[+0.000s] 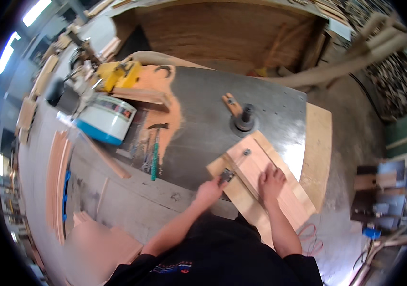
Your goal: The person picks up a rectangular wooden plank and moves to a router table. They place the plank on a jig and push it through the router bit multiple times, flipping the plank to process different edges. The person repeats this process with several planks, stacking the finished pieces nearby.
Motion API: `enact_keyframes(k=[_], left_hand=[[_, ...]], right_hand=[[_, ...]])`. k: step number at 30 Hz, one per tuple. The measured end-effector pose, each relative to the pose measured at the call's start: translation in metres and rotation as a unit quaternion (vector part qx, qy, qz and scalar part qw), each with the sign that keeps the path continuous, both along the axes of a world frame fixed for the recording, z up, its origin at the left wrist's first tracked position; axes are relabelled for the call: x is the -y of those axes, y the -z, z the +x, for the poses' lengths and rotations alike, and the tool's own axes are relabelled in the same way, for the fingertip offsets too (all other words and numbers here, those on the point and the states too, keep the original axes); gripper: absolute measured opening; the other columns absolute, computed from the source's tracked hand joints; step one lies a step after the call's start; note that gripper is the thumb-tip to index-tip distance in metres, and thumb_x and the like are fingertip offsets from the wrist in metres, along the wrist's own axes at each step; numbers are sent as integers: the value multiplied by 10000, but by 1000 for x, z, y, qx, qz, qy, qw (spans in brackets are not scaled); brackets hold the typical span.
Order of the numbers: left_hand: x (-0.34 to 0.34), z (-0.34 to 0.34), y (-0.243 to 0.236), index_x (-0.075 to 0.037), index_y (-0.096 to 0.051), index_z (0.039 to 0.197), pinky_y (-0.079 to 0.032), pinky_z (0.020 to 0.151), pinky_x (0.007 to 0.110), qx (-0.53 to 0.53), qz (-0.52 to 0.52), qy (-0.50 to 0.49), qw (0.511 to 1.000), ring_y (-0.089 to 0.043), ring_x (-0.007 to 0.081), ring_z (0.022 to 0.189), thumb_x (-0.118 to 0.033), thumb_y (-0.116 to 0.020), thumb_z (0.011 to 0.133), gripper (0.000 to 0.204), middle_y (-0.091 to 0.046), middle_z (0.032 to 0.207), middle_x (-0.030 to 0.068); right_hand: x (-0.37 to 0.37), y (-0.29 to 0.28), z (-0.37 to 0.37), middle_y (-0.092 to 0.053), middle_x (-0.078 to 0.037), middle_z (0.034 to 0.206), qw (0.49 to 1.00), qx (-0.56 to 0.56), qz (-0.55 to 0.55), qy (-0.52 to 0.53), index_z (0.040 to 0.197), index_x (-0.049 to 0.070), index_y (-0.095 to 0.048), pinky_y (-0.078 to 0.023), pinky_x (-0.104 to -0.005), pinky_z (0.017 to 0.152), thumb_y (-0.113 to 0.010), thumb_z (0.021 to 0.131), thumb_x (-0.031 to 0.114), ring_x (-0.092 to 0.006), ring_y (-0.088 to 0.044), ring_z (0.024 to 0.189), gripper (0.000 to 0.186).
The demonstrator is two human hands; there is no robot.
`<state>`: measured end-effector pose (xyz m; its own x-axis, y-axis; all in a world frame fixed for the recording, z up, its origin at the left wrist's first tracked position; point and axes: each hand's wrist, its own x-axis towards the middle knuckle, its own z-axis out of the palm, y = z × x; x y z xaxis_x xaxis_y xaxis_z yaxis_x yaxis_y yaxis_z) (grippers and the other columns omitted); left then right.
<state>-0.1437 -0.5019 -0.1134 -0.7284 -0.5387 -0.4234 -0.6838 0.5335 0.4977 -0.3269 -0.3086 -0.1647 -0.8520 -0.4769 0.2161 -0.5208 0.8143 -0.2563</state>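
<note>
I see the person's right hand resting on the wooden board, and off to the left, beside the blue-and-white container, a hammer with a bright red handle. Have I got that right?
Not quite: the handle of the hammer is green, not red, as the head view shows. The right hand, wooden board and blue-and-white container are as you say.

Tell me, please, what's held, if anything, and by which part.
Left hand: apparently the metal fitting, by its near end; right hand rests on wooden board.
</note>
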Motion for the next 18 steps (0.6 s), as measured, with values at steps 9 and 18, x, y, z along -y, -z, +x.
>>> enact_keyframes(k=[9, 18], left_hand=[[43, -6, 4, -49, -656, 1195, -559, 787, 554, -33, 2, 12, 999, -698, 468, 865, -482, -588, 1008, 477, -731, 877, 247], [60, -24, 2, -52, -632, 1226, -560, 795, 558, -5, 18, 44, 999, -700, 467, 863, -444, -572, 1021, 447, -737, 890, 243]], right_hand=[[34, 9, 2, -548, -193, 1267, 999, -28, 2, 31, 1409, 176, -599, -388, -534, 1046, -681, 879, 317, -388, -523, 1171, 555], [46, 0, -5, -542, -193, 1276, 998, -5, 8, 59, 1410, 172, -606, -378, -533, 1056, -669, 883, 282, -385, -511, 1186, 542]])
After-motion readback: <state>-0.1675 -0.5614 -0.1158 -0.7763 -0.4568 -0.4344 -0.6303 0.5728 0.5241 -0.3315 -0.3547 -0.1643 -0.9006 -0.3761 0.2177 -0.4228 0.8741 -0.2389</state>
